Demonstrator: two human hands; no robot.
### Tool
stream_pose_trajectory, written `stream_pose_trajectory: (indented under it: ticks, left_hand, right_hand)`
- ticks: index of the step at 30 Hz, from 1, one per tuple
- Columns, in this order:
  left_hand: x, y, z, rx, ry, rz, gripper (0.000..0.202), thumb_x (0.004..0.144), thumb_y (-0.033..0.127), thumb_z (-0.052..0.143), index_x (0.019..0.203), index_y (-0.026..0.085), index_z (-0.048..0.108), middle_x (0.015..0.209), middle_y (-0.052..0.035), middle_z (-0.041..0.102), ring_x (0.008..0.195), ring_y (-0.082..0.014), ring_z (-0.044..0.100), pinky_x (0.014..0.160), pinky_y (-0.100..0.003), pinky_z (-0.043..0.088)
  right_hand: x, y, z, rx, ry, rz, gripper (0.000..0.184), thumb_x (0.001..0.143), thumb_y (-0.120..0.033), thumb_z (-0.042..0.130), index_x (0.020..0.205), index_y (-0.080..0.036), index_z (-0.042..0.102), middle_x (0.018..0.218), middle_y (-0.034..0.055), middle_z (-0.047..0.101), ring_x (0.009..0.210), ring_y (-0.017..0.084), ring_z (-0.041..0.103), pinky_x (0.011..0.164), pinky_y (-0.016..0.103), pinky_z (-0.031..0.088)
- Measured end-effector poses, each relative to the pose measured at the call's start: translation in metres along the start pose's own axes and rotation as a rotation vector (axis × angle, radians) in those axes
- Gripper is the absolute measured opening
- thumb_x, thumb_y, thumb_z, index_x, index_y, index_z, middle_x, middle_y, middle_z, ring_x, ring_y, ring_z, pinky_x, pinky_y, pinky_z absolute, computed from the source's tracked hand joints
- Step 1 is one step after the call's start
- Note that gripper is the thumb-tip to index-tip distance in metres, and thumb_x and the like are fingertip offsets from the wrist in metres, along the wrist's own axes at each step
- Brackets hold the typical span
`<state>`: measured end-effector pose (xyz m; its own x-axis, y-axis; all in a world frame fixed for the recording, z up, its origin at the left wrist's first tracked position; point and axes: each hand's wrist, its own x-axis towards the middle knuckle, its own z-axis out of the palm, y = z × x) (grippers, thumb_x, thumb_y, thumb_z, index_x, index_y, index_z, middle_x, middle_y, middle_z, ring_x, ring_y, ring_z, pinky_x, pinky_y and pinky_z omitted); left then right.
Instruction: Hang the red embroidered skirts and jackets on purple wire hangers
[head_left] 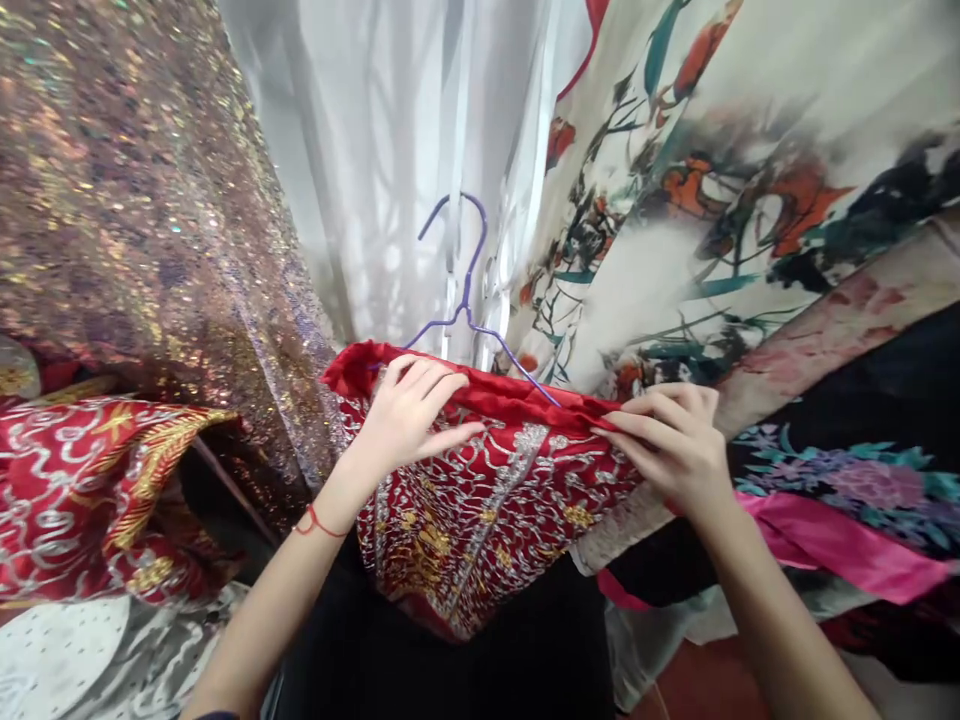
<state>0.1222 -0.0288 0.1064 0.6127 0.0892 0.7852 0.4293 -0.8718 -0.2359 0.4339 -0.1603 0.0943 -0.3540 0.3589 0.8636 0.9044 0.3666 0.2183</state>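
Note:
A red embroidered skirt (480,500) with silver and gold patterns hangs in front of me, its gathered red waistband running across the top. Out of that waistband rises a purple wire hanger (466,290), its lower part hidden inside the cloth. My left hand (416,410) lies over the left half of the waistband, fingers curled across the edge with the thumb on the front. At the right end, my right hand (671,445) pinches the waistband between thumb and fingers.
Sequined fabric (150,200) hangs on the left, above a red and gold embroidered garment (90,490). White sheer cloth (375,150) hangs behind the hanger. To the right are a floral-printed fabric (712,200) and a black garment with a pink band (847,550).

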Motion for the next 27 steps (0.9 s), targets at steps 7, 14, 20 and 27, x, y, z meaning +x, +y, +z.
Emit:
stream_pose_trajectory:
  ticks: [7, 14, 20, 27]
  left_hand:
    - [0.011, -0.010, 0.014, -0.048, 0.065, 0.164, 0.019, 0.099, 0.029, 0.058, 0.083, 0.018, 0.060, 0.078, -0.0004, 0.067, 0.076, -0.0130, 0.059, 0.070, -0.027, 0.044]
    - [0.001, -0.021, 0.004, 0.079, 0.196, 0.180, 0.024, 0.097, 0.032, 0.062, 0.077, 0.021, 0.064, 0.059, 0.0061, 0.063, 0.047, -0.0064, 0.048, 0.051, -0.024, 0.034]
    - [-0.009, -0.028, -0.003, 0.083, 0.220, 0.132, 0.030, 0.093, 0.038, 0.068, 0.069, 0.020, 0.063, 0.055, 0.0058, 0.062, 0.046, -0.0072, 0.049, 0.051, -0.025, 0.034]
    - [-0.033, -0.075, -0.031, 0.140, -0.052, 0.020, 0.045, 0.096, 0.049, 0.059, 0.061, 0.020, 0.057, 0.058, 0.0032, 0.061, 0.054, -0.0110, 0.053, 0.060, -0.028, 0.037]
  right_hand:
    - [0.017, -0.002, -0.024, -0.065, -0.203, -0.095, 0.017, 0.096, -0.038, 0.063, 0.090, -0.022, 0.058, 0.079, 0.0022, 0.072, 0.082, 0.020, 0.059, 0.083, 0.040, 0.037]
    - [0.038, 0.017, -0.038, -0.093, -0.350, -0.262, 0.026, 0.096, -0.044, 0.062, 0.087, -0.020, 0.059, 0.078, 0.0024, 0.071, 0.070, 0.017, 0.053, 0.069, 0.033, 0.038]
    - [0.037, 0.018, -0.032, -0.282, -0.283, -0.282, 0.027, 0.096, -0.038, 0.063, 0.075, -0.021, 0.060, 0.069, 0.0016, 0.065, 0.066, 0.016, 0.049, 0.063, 0.032, 0.035]
    - [0.016, 0.027, -0.050, -0.100, -0.380, -0.137, 0.019, 0.098, -0.035, 0.059, 0.087, -0.025, 0.071, 0.094, 0.0067, 0.078, 0.096, 0.023, 0.062, 0.077, 0.040, 0.041]
